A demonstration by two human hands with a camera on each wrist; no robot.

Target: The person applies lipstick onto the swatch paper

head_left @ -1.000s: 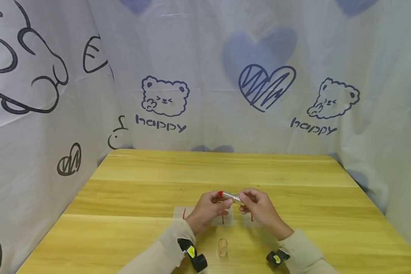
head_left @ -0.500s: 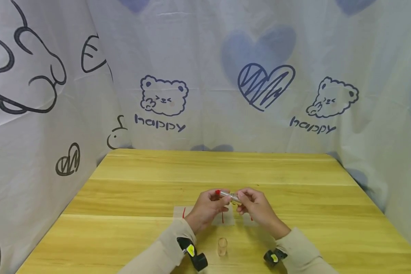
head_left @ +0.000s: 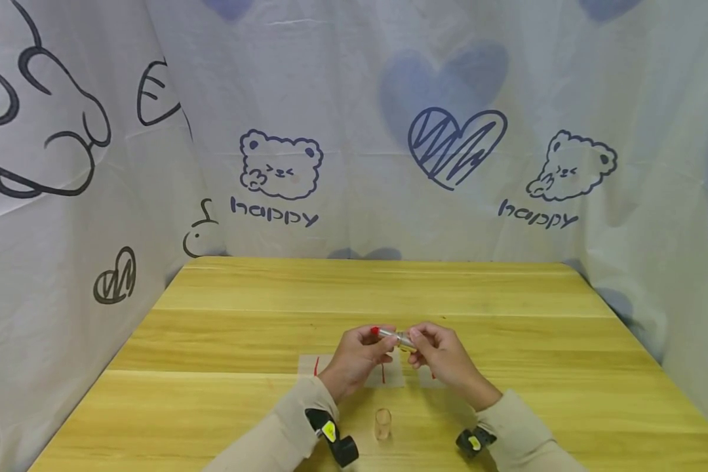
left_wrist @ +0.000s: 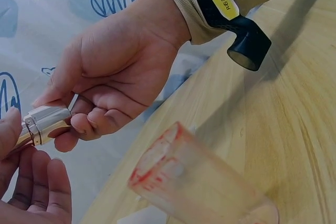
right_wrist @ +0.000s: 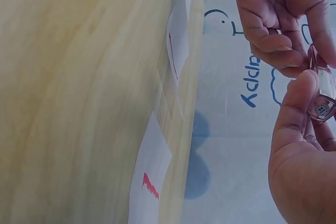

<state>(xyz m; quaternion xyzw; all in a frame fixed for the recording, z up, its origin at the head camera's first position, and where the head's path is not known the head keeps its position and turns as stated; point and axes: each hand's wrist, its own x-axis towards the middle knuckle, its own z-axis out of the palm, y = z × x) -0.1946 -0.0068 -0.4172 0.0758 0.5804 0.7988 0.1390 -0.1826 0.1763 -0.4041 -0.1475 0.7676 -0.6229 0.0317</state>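
A lipstick [head_left: 386, 333] with a red tip and a silver and gold tube is held above the table between both hands. The left hand [head_left: 356, 357] pinches its middle with thumb and fingers, the red end pointing left. At the other end, the thumb and fingers of the right hand [head_left: 448, 360] grip the base. In the right wrist view the round end of the lipstick [right_wrist: 322, 109] faces the camera. A clear cap [head_left: 383, 425], smeared red around its rim in the left wrist view, stands on the table nearer the body.
Paper slips [head_left: 393, 377] with red strokes lie on the wooden table [head_left: 212, 341] beneath the hands, partly hidden by them. Printed cloth [head_left: 354, 131] hangs behind the table and at both sides. Both wrists wear black camera mounts [head_left: 345, 451].
The left thumb has moved up onto the lipstick's tube. The right hand has come slightly closer to the left, with the lipstick shifting a little leftward. The cap stays standing.
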